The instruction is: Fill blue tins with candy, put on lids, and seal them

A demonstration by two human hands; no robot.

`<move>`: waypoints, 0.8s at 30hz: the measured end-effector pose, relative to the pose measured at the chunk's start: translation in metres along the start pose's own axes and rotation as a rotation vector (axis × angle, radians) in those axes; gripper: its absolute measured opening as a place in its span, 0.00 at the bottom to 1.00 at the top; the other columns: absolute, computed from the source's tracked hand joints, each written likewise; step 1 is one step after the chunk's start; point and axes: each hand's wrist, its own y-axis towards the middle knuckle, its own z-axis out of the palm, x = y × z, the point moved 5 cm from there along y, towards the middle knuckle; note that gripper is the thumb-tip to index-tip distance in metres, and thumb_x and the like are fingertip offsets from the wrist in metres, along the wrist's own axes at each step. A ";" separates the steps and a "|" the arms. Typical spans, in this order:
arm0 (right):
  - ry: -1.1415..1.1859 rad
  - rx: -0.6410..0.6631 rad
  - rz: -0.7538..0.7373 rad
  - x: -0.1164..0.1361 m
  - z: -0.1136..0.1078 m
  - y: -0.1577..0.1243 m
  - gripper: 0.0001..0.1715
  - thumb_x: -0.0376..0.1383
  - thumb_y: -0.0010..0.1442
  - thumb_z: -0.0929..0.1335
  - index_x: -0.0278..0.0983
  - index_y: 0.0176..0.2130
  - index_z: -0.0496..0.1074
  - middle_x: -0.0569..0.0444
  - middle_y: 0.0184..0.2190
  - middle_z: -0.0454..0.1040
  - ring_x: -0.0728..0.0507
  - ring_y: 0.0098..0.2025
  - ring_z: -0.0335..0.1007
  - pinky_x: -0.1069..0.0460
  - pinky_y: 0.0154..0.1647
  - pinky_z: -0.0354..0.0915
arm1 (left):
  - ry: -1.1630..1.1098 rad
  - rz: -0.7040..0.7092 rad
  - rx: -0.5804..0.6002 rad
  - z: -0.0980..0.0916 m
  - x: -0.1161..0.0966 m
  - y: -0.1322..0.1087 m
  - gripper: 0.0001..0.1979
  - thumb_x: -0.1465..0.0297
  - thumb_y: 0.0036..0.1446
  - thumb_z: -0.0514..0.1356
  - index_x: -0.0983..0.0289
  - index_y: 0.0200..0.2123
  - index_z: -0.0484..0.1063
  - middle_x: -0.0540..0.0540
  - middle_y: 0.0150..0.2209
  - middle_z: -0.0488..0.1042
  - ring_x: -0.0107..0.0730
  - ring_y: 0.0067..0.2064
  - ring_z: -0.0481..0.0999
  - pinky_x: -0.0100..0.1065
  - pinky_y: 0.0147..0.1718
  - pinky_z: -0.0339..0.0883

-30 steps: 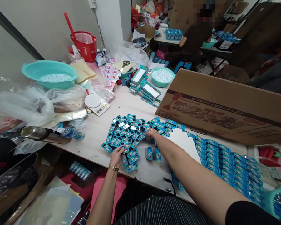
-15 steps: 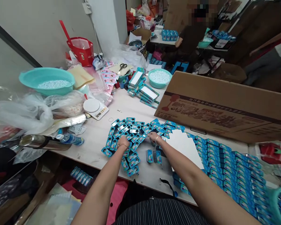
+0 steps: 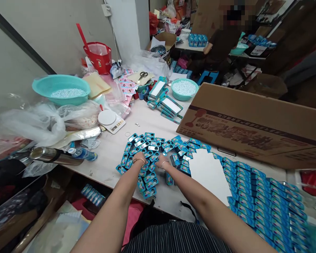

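Small blue boxes, each with a dark round spot on top, lie in a loose cluster before me. My left hand is down among them, its fingers curled and mostly hidden; what they hold cannot be made out. Just to its right, my right hand reaches in over the cluster's right edge, fingers stretched toward the boxes and partly hidden. A separate blue box stands right of my right hand, and another box is partly behind my right forearm.
White card sheets lie beside long rows of blue boxes on the right. A large carton stands behind them. Further back are a bowl of white beads, scissors and a scale. A metal flask lies left. A person sits beyond.
My right hand has moved left, from the boxes near the white sheets to the cluster beside my left hand. A box now stands where it was. The view has shifted slightly.
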 end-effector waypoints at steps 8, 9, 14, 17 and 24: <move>-0.297 -0.033 -0.026 0.017 0.014 0.011 0.20 0.24 0.46 0.75 0.39 0.22 0.62 0.52 0.20 0.64 0.32 0.38 0.72 0.48 0.31 0.62 | 0.148 -0.019 -0.032 -0.005 0.022 -0.019 0.17 0.67 0.42 0.72 0.63 0.17 0.65 0.65 0.31 0.78 0.57 0.45 0.78 0.41 0.39 0.67; -0.320 -0.034 -0.025 0.016 0.013 0.012 0.19 0.25 0.46 0.75 0.39 0.22 0.62 0.52 0.20 0.64 0.32 0.38 0.72 0.48 0.30 0.62 | 0.132 -0.018 -0.040 -0.006 0.027 -0.023 0.17 0.66 0.44 0.71 0.63 0.18 0.66 0.64 0.32 0.78 0.56 0.45 0.77 0.40 0.39 0.67; -0.387 -0.066 -0.017 0.008 0.006 0.014 0.16 0.31 0.48 0.77 0.38 0.24 0.66 0.47 0.24 0.69 0.32 0.41 0.72 0.49 0.30 0.63 | -0.063 -0.023 -0.083 -0.012 0.045 -0.036 0.11 0.65 0.50 0.67 0.63 0.23 0.70 0.61 0.33 0.78 0.50 0.45 0.77 0.37 0.40 0.67; -0.359 -0.071 0.000 0.006 0.008 0.015 0.14 0.32 0.47 0.77 0.37 0.24 0.67 0.45 0.28 0.72 0.32 0.43 0.72 0.49 0.32 0.64 | -0.255 -0.033 -0.107 -0.023 0.052 -0.034 0.06 0.67 0.57 0.61 0.64 0.35 0.74 0.61 0.39 0.78 0.42 0.45 0.78 0.34 0.39 0.69; 0.031 -0.054 0.003 -0.001 -0.003 0.011 0.20 0.39 0.45 0.78 0.39 0.23 0.64 0.48 0.26 0.71 0.36 0.40 0.72 0.51 0.29 0.65 | -0.509 -0.077 -0.069 -0.039 0.077 -0.043 0.16 0.80 0.54 0.58 0.69 0.47 0.69 0.62 0.40 0.78 0.32 0.33 0.81 0.31 0.34 0.73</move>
